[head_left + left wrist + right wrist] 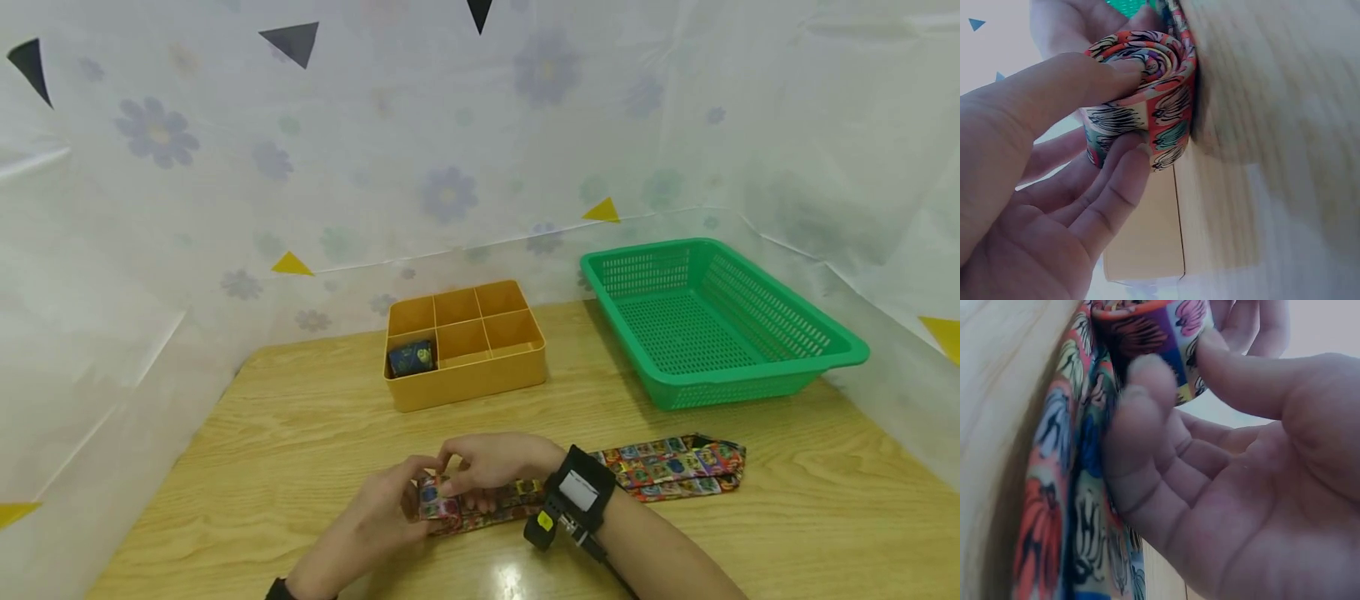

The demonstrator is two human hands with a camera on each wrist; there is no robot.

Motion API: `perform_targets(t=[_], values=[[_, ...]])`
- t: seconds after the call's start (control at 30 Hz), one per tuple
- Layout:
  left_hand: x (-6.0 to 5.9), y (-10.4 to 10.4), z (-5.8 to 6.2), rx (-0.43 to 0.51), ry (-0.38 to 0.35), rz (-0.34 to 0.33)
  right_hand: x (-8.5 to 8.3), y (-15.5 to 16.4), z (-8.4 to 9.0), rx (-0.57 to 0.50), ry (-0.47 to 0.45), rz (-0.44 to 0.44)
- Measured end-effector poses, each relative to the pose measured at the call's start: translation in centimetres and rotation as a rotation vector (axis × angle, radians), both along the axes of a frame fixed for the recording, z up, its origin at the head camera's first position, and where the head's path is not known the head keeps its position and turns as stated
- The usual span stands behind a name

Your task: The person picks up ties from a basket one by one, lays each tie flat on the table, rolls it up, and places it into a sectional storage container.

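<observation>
**Patterned tie rolled between both hands**

Wooden table [300, 417] carries a green basket [750, 367] at the far right and a yellow divided box [465, 379] at the far middle, with a dark rolled tie [410, 358] in its near left compartment. Along the near edge lies a multicoloured tie [667, 468], its left end wound into a roll. The left hand [375, 512] pinches that roll between thumb and curled fingers; the right hand [491, 462], wearing a wrist camera [573, 496], curls its fingers and thumb round the roll from the other side.
</observation>
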State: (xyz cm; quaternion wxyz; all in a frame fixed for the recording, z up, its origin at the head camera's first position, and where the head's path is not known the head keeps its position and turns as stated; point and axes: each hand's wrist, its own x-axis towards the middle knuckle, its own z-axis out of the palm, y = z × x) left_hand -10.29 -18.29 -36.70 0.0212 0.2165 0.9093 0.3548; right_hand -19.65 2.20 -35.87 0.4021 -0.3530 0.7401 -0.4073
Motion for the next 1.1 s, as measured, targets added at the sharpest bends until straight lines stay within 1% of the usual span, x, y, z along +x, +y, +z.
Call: perform_targets(t=[0.17,0.23,0.37,0.47,0.57,0.7,0.9,0.97,1.1], values=[[0.0,0.3,-0.1,-0.006,0.015,0.005,-0.4,0.1,-0.2,-0.043,-0.058,0.038],[0.0,0.4,-0.1,-0.009,0.034,0.005,-0.4,0.2,-0.2,-0.057,-0.082,0.046],[0.1,0.6,-0.1,-0.008,0.068,0.014,-0.3,0.1,-0.2,-0.071,-0.109,0.027],[0.2,0.7,-0.2,-0.016,0.075,0.029,0.0,-0.2,-0.3,-0.062,-0.088,-0.004],[0.2,0.8,-0.2,-0.031,0.070,0.054,0.4,-0.7,-0.4,-0.045,-0.039,-0.034],[0.2,0.9,-0.2,-0.022,0.060,0.075,0.9,-1.3,-0.5,-0.026,0.030,-0.058],[0.1,0.8,-0.2,-0.019,0.066,0.076,1.2,-1.7,-0.6,-0.015,0.062,-0.097],[0.1,0.6,-0.2,-0.002,0.028,0.072,1.3,-1.7,-0.6,-0.010,0.073,-0.107],[0.1,0.4,-0.2,0.018,-0.071,0.055,1.4,-1.5,-0.7,-0.013,0.047,-0.120]])
